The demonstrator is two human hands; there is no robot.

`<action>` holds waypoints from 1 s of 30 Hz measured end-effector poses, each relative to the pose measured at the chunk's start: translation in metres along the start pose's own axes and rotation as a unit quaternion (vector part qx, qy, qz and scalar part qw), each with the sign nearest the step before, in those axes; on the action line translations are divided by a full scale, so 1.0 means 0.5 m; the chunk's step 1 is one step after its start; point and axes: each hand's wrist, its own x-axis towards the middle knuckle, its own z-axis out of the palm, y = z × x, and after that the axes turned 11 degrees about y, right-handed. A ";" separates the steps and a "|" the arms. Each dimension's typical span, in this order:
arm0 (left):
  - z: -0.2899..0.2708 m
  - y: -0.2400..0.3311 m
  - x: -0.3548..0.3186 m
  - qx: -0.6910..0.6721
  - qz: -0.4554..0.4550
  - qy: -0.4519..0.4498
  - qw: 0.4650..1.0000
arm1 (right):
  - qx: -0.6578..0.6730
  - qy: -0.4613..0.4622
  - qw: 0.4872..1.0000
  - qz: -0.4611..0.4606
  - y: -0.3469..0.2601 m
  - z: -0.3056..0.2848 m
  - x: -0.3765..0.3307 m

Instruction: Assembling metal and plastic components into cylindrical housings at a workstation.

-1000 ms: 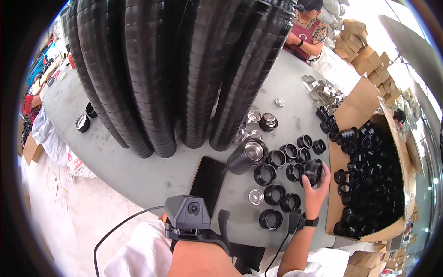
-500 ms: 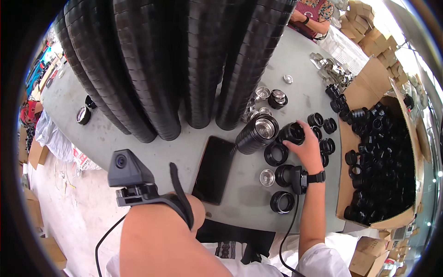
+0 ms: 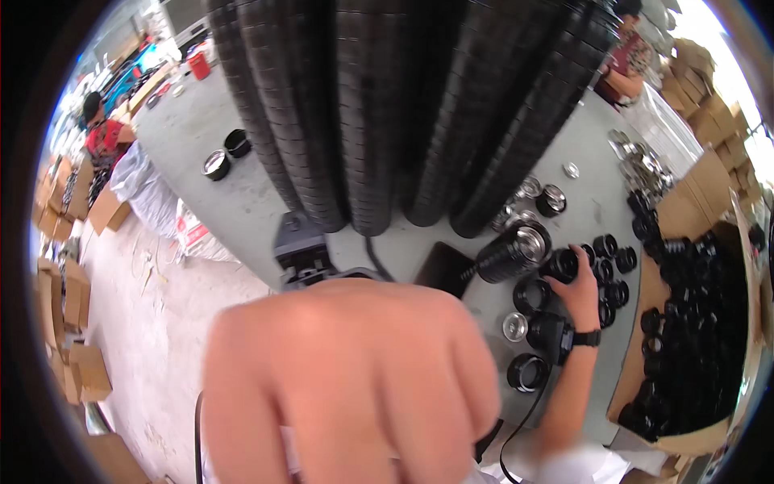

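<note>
My left hand [image 3: 347, 371] looms large and slightly blurred in front, closed in a fist; whatever it may hold is hidden. A small dark camera [image 3: 302, 250] is strapped to that wrist. At the right, my right hand [image 3: 582, 297] has its thumb and fingers round a black ring-shaped cap [image 3: 559, 264] standing on the table. Just left of it, a leaning stack of black ring caps [image 3: 513, 253] has a shiny metal cup [image 3: 530, 245] at its end. Nearer me are a black ring [image 3: 527, 373] and a silver metal cup [image 3: 514, 327].
Tall black columns of stacked rings [image 3: 367, 145] rise from the grey table [image 3: 193, 113]. A cardboard box [image 3: 637, 355] full of black caps stands right. A dark phone [image 3: 443, 270] is partly covered. Other people [image 3: 105, 141] are at the far left and far right.
My left fist has come up close to the camera, covering the near table and part of the phone. The view has shifted left; my right hand remains at the black cap.
</note>
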 end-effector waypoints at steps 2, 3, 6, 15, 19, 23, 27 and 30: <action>-0.022 0.010 0.032 0.051 -0.031 -0.094 0.994 | -0.009 -0.008 1.000 -0.014 0.020 0.004 0.001; -0.016 0.009 0.030 0.041 -0.032 -0.095 0.994 | -0.009 -0.023 1.000 -0.014 0.012 0.007 0.006; -0.003 -0.003 0.023 0.046 0.081 -0.092 0.991 | -0.006 -0.036 0.999 -0.036 -0.010 0.017 0.018; -0.109 -0.039 0.054 0.225 -0.012 -0.156 0.962 | 0.065 -0.041 0.997 0.018 -0.026 -0.058 -0.011; -0.108 -0.117 0.059 0.468 -0.136 0.015 0.873 | 0.072 0.017 0.994 0.076 -0.042 -0.105 -0.063; -0.136 -0.163 0.057 0.611 -0.246 -0.054 0.751 | 0.060 0.025 0.995 0.074 -0.048 -0.111 -0.129; -0.154 -0.224 0.038 0.616 -0.259 -0.108 0.737 | 0.047 0.065 0.991 0.105 -0.051 -0.116 -0.194; -0.168 -0.248 0.024 0.638 -0.222 -0.132 0.725 | 0.027 0.100 0.988 0.113 -0.063 -0.113 -0.221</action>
